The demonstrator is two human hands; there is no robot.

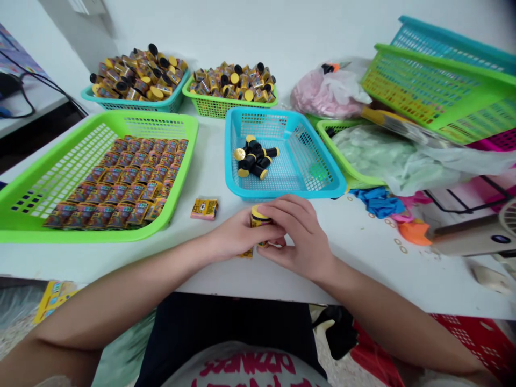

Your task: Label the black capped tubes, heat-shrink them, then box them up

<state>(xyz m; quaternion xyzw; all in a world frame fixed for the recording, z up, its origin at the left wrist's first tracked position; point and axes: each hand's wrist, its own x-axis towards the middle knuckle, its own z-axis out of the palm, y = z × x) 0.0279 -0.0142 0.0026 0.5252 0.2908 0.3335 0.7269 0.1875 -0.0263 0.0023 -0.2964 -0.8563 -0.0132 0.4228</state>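
Pink-lettered shirt [246, 368] foremost, a worker's left hand [229, 236] and right hand [300, 231] gripped a yellow-lidded canister [258, 216] between them; a loosened grip could have sent it rolling across the white table [229, 279] beneath.

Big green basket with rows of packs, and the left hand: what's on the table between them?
In the head view, one small yellow packet lies on the table between the basket and the left hand.
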